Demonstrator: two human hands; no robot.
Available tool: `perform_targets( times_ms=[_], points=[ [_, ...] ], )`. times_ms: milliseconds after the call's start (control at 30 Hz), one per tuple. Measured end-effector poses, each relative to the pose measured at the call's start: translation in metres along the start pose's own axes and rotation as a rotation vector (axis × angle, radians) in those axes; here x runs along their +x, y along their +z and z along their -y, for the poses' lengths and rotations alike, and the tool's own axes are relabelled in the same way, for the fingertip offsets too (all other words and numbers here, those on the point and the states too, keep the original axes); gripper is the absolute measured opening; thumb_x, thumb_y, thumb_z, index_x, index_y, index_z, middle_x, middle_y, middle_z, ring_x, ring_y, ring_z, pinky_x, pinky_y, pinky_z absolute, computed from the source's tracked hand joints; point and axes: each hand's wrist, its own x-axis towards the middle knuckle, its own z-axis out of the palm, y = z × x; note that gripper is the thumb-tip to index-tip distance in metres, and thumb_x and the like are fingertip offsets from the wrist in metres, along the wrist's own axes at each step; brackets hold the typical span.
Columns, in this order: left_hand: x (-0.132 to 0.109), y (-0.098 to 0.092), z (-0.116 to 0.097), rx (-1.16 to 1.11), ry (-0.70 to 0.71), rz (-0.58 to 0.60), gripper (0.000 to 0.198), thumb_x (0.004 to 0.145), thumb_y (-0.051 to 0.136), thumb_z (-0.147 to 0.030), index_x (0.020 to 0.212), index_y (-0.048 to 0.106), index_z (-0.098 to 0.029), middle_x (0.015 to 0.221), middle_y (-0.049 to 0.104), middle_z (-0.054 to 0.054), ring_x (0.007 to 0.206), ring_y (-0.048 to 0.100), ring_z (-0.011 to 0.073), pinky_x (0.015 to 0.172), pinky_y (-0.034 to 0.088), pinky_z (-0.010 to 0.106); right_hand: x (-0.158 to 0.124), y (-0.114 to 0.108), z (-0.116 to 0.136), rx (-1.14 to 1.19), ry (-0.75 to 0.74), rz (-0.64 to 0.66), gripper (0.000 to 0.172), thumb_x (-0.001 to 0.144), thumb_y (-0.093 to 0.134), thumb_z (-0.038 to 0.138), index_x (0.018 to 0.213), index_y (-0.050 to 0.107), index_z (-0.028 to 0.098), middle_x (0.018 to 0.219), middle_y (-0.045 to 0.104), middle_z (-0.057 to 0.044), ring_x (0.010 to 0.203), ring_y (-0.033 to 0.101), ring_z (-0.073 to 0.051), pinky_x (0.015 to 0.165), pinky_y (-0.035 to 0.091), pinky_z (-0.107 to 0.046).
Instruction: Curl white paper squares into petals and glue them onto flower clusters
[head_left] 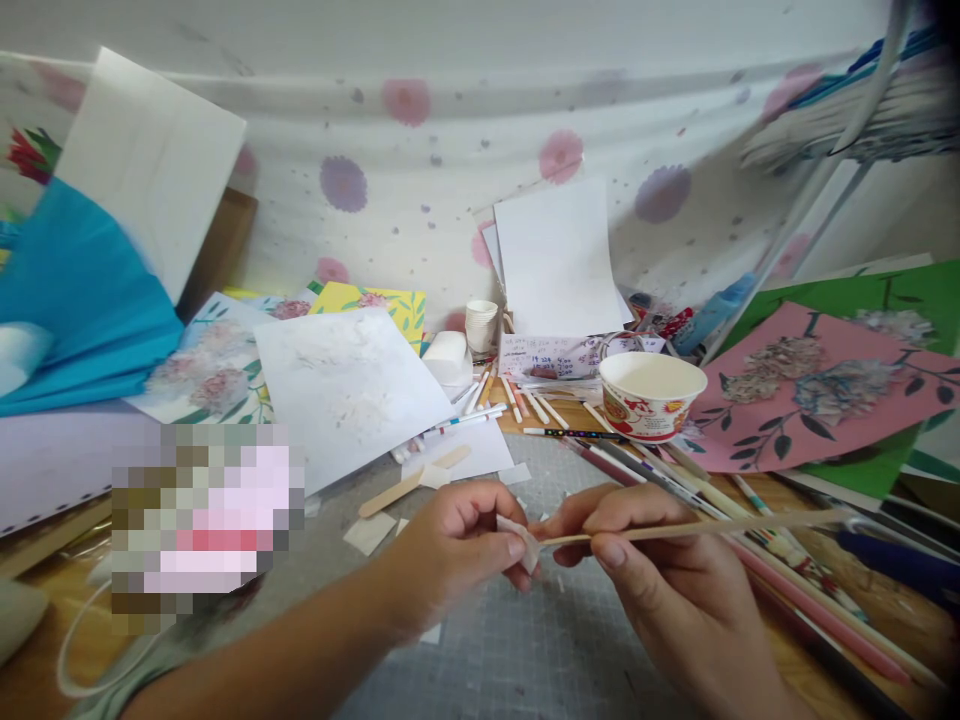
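My left hand (pixel 466 538) pinches a small piece of white paper (pixel 529 548) between thumb and fingers, just left of centre. In my right hand (pixel 667 575) is a thin wooden stick (pixel 724 524), gripped between thumb and fingers. Its left tip meets the paper, and its other end reaches far to the right. Beneath both hands lies a grey cutting mat (pixel 525 650). Small white paper squares (pixel 370 533) lie on the mat beside my left hand, near a wooden craft stick (pixel 397 492) and a loose white sheet.
A paper bowl (pixel 652 395) stands behind my right hand. Brushes and pens (pixel 817 610) crowd the right side, beside a pink flower picture (pixel 832 400). A white sheet (pixel 345 390) leans at the left. Paper cups (pixel 481 328) stand at the back.
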Motion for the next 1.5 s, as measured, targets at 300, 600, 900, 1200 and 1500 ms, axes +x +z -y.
perform_targets(
  times_ms=[300, 600, 900, 1200, 1500],
  points=[
    [-0.001, -0.001, -0.001, 0.054, 0.004, 0.011, 0.013, 0.069, 0.067, -0.022, 0.067, 0.056, -0.014, 0.063, 0.066, 0.001, 0.060, 0.058, 0.0119, 0.062, 0.044, 0.025, 0.000, 0.000, -0.001, 0.044, 0.019, 0.003, 0.009, 0.093, 0.056, 0.021, 0.089, 0.064, 0.022, 0.091, 0.068, -0.006, 0.084, 0.063, -0.019, 0.070, 0.052, -0.029],
    [0.000, -0.001, -0.004, 0.090, -0.014, 0.007, 0.012, 0.068, 0.065, -0.022, 0.066, 0.056, -0.014, 0.062, 0.065, 0.002, 0.059, 0.057, 0.0121, 0.062, 0.043, 0.025, 0.000, 0.000, 0.002, -0.015, 0.016, 0.014, 0.010, 0.093, 0.056, 0.021, 0.087, 0.063, 0.023, 0.085, 0.067, -0.003, 0.085, 0.064, -0.017, 0.071, 0.052, -0.026],
    [0.003, -0.004, 0.000, 0.228, 0.079, -0.005, 0.009, 0.074, 0.060, -0.021, 0.079, 0.056, -0.015, 0.070, 0.060, 0.000, 0.067, 0.054, 0.0131, 0.064, 0.041, 0.026, 0.002, 0.002, 0.005, -0.150, -0.043, -0.018, 0.011, 0.092, 0.055, 0.016, 0.088, 0.063, 0.023, 0.086, 0.068, -0.002, 0.080, 0.064, -0.015, 0.071, 0.053, -0.023],
    [-0.009, -0.006, -0.003, 0.500, 0.337, -0.072, 0.025, 0.081, 0.055, -0.030, 0.060, 0.051, -0.017, 0.056, 0.044, -0.004, 0.054, 0.038, 0.0099, 0.052, 0.030, 0.023, -0.001, 0.001, -0.002, -0.153, -0.043, -0.064, 0.011, 0.092, 0.055, 0.015, 0.091, 0.061, 0.024, 0.092, 0.068, -0.003, 0.075, 0.064, -0.015, 0.066, 0.054, -0.024],
    [-0.002, 0.003, 0.003, 0.241, 0.064, -0.122, 0.022, 0.071, 0.061, -0.033, 0.062, 0.054, -0.016, 0.055, 0.054, -0.001, 0.055, 0.046, 0.0107, 0.055, 0.036, 0.023, 0.000, 0.001, -0.004, -0.337, -0.148, 0.029, 0.023, 0.090, 0.052, 0.008, 0.102, 0.059, 0.028, 0.097, 0.066, 0.000, 0.082, 0.064, -0.013, 0.071, 0.053, -0.023]
  ],
)
